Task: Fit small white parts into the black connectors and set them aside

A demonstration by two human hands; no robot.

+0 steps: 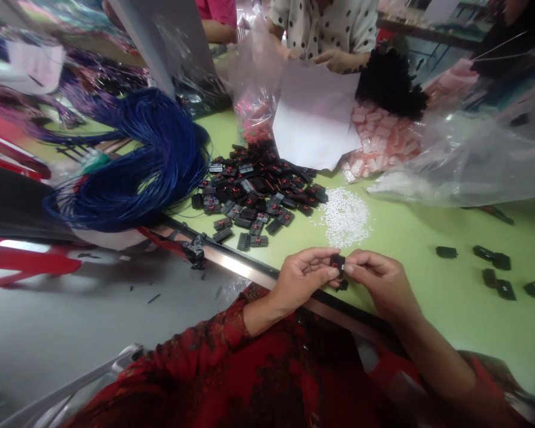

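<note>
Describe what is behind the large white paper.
Behind the white paper, a person in a spotted shirt shows, hands near its top edge. Whatever the paper covers cannot be seen.

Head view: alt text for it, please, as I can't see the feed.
Left hand and right hand hold a small black part between them at the near edge of a green table. Beyond are a heap of black parts and small white pieces, with blue wires further left.

Both hands (339,270) hold a small black connector (337,262).
</note>
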